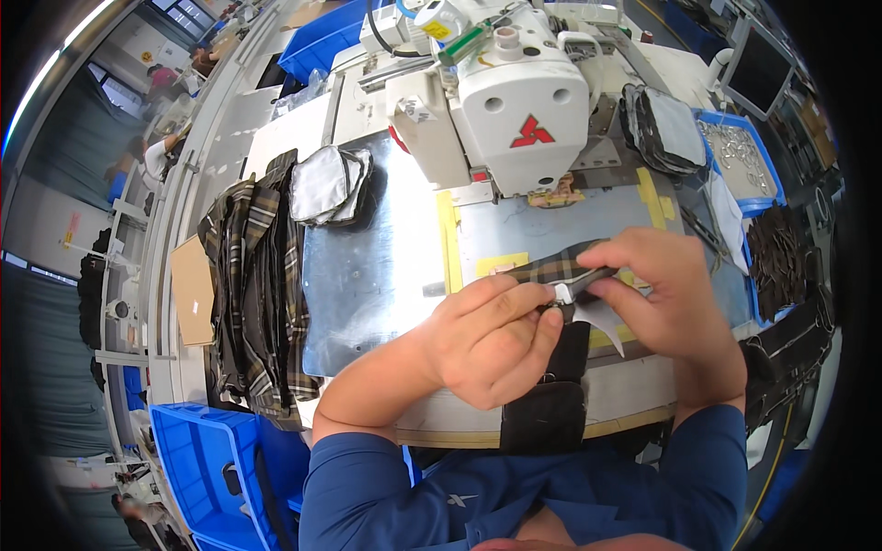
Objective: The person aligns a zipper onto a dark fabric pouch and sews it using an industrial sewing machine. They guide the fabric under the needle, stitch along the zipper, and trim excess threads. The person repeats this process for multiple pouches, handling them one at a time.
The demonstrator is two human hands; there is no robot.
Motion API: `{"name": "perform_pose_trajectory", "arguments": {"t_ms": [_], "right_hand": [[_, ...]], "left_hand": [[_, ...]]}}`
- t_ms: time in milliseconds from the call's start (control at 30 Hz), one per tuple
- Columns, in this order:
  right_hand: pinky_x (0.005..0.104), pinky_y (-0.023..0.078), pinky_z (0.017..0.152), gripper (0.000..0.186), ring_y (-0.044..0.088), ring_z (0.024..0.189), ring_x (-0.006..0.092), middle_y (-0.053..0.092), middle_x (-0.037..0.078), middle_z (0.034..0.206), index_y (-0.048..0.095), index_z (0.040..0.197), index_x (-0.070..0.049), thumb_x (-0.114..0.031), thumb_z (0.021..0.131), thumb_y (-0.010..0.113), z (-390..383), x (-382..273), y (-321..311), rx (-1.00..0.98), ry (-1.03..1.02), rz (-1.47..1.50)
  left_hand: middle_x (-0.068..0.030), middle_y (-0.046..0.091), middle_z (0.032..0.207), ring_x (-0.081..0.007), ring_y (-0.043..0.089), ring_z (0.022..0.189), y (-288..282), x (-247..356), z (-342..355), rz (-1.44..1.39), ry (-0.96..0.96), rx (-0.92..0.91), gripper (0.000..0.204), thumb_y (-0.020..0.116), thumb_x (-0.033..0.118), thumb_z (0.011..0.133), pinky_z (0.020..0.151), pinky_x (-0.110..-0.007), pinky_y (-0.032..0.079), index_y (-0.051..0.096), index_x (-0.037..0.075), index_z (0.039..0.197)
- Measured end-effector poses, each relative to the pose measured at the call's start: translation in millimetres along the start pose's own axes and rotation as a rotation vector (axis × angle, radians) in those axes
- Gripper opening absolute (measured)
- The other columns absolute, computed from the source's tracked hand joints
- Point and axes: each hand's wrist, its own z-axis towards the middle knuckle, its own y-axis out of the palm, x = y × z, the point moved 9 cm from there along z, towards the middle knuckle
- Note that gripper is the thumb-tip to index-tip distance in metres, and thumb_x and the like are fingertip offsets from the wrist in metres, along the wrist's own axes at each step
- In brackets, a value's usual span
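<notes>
While the plaid stack (257,294) and pale patches (326,188) wait at left, bare metal plate (349,294) leaves room before the left hand (491,344). Its fingers pinch a small pale part (563,294) beside the plaid piece (556,266), held above the surface (634,386) in front of the machine (524,110). The right hand's (657,285) fingers clamp the piece's dark end. It looks unfinished; the stacks suggest more remain. The surface's near edge passes beneath the forearms; a tray (779,188) narrows the right.
</notes>
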Motion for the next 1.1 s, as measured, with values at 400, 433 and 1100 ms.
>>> {"name": "perform_pose_trajectory", "arguments": {"t_ms": [400,433,1100], "right_hand": [[0.0378,0.052,0.069,0.022,0.068,0.08,0.0227,0.072,0.008,0.097,0.075,0.091,-0.002,-0.008,0.071,0.078,-5.9,-58.5,6.3,0.066,-0.554,-0.394],[0.0374,0.052,0.068,0.023,0.068,0.079,0.0223,0.072,0.008,0.096,0.075,0.092,-0.001,-0.008,0.07,0.079,-6.8,-57.7,6.6,0.068,-0.557,-0.375],[0.0412,0.054,0.072,0.03,0.069,0.08,0.029,0.071,0.009,0.095,0.074,0.099,-0.003,-0.015,0.072,0.08,-2.6,-42.0,5.7,-0.014,-0.482,-0.094]], "left_hand": [[-0.0068,0.061,0.082,-0.0296,0.075,0.086,3.6,9.5,1.8,-0.029,0.083,0.042,0.015,0.08,-0.008,0.073,0.069,-0.037,0.06,0.073,-0.004,0.086],[-0.0068,0.061,0.082,-0.0292,0.075,0.085,3.2,11.6,2.2,-0.008,0.089,0.052,0.014,0.08,-0.008,0.073,0.07,-0.038,0.06,0.073,-0.004,0.085],[-0.0119,0.06,0.083,-0.032,0.072,0.086,-1.4,-15.8,11.0,-0.301,-0.09,-0.013,0.016,0.077,-0.007,0.08,0.069,-0.042,0.06,0.071,-0.011,0.094]]}}
